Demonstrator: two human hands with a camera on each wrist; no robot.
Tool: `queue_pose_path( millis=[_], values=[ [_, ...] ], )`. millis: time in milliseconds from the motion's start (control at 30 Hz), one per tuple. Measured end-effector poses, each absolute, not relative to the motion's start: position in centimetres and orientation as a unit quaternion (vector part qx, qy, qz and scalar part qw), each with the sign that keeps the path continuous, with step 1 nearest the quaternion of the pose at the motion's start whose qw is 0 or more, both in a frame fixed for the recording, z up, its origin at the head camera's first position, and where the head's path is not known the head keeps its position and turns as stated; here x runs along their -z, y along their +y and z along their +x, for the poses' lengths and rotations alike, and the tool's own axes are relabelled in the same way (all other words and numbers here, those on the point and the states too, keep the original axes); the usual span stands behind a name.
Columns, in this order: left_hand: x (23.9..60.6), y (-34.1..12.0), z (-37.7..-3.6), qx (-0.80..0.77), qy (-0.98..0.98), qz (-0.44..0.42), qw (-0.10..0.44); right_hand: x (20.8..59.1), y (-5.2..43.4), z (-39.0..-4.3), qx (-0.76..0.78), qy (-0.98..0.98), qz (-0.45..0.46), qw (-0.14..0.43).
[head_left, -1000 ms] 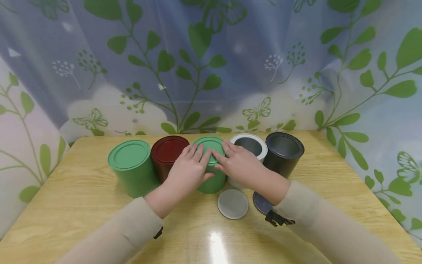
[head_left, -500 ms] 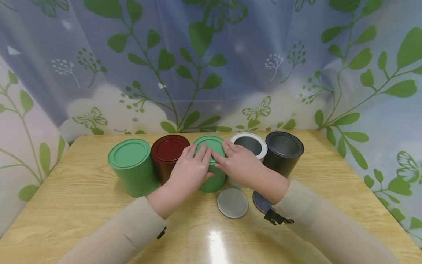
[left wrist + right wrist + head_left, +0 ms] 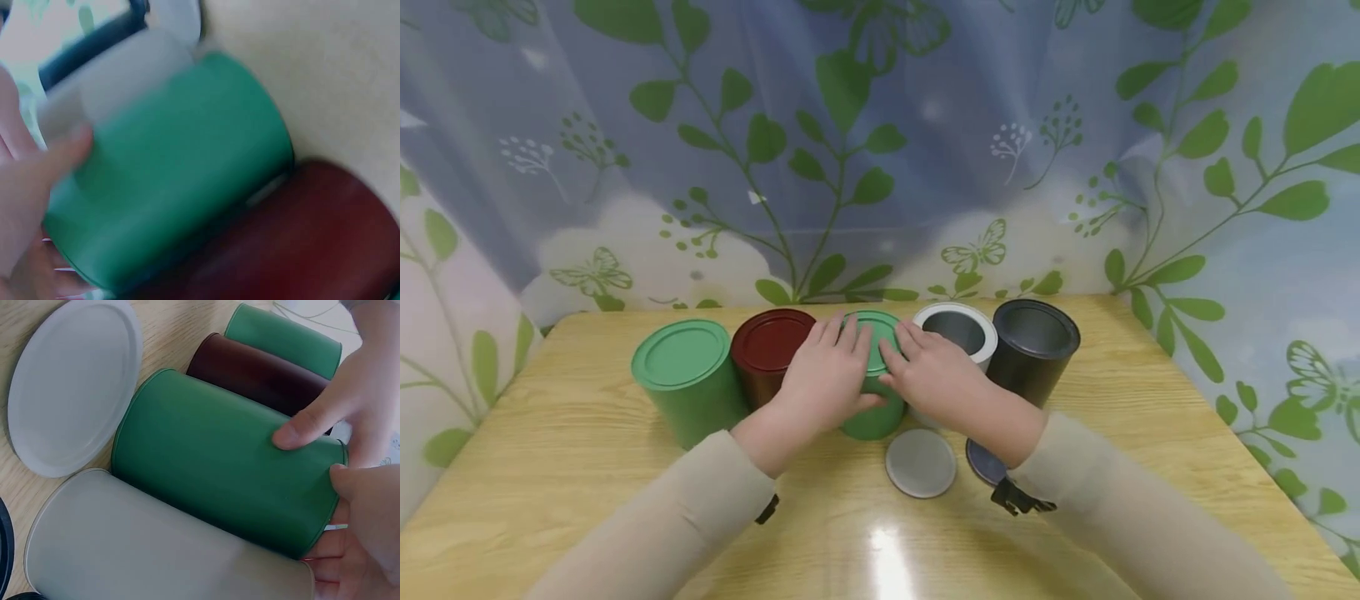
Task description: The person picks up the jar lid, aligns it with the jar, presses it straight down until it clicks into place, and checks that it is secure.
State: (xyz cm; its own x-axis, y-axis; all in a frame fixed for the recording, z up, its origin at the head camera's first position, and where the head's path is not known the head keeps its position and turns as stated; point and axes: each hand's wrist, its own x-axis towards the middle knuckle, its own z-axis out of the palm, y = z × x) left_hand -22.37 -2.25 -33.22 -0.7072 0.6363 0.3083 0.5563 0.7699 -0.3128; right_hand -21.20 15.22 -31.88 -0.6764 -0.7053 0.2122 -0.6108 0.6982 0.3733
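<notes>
In the head view, a green can (image 3: 872, 421) with its green lid (image 3: 878, 337) on stands in the middle of a row. My left hand (image 3: 822, 371) lies over the left part of this lid, fingers extended, thumb on the can's front side. Over the right part lies my right hand (image 3: 938, 371), fingers also straight. In the left wrist view the left thumb is against the green can (image 3: 187, 156). The right wrist view shows both thumbs at the upper end of the green can (image 3: 219, 456); fingers are partly hidden behind it.
Left of the middle can stand a lidded dark red can (image 3: 771, 342) and another green can (image 3: 696, 400). On its right are an uncovered white can (image 3: 987, 343) and an uncovered black can (image 3: 1033, 367). A grey lid (image 3: 921, 463) and a dark lid (image 3: 983, 462) lie in front.
The left fingers have shifted slightly away and apart from the right hand, baring a little more lid between them. The head view has turned slightly; the cans stand as before.
</notes>
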Motion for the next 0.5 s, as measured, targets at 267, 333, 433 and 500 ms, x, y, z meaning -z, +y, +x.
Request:
queue_pose_path(
  millis=[267, 333, 433, 500],
  values=[
    [34.1, -2.3, -20.8, -0.084, -0.898, -0.319, 0.292, 31.8, 15.1, -20.7, 0.139, -0.916, 0.351, 0.139],
    [34.1, -2.4, -20.6, -0.076, -0.9, -0.318, 0.29, 31.8, 15.2, -20.6, 0.13, -0.921, 0.344, 0.124],
    [34.0, -2.7, -20.0, -0.056, -0.899, -0.325, 0.288, 31.8, 15.5, -20.1, 0.11, -0.931, 0.333, 0.097],
    [34.0, -3.0, -19.4, -0.043, -0.894, -0.337, 0.291, 31.9, 15.9, -19.6, 0.094, -0.936, 0.329, 0.083]
  ],
)
